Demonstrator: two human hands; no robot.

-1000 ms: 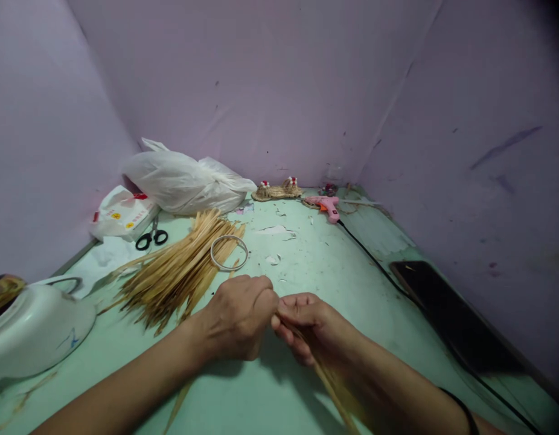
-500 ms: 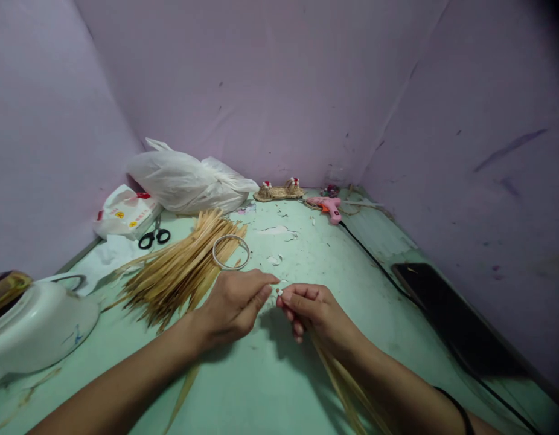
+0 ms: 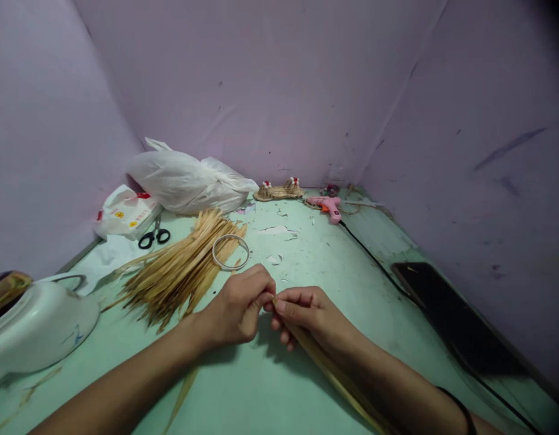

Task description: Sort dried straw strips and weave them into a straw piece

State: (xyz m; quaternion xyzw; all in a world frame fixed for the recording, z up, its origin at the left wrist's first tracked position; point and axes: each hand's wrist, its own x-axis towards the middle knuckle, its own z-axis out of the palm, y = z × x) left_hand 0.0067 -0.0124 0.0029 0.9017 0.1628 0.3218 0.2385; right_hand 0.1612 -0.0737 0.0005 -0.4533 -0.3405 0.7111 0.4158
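Observation:
Over the middle of the pale green table, my left hand (image 3: 241, 305) and my right hand (image 3: 313, 314) meet at the fingertips. A long tan dried leaf strip (image 3: 336, 377) runs from the right thumb and forefinger down toward the lower right. Its small tip shows between both hands, where the left thumb and finger also pinch. No white piece shows now at the fingertips. Left of the hands lies a bundle of dried strips (image 3: 180, 272), with a pale round ring (image 3: 215, 258) resting partly on its right edge.
At the left are a white bowl (image 3: 48, 332), black-handled scissors (image 3: 146, 240) and a white box (image 3: 134, 220). Along the back sit a white plastic bag (image 3: 184, 181), a woven piece with red-and-white beads (image 3: 279, 193) and a pink glue gun (image 3: 332, 208). Its cord passes a black phone (image 3: 451, 320).
My left hand has turned and closed its thumb and forefinger against the right fingertips. The white piece seen there before is hidden. The strip below my right hand has shifted slightly.

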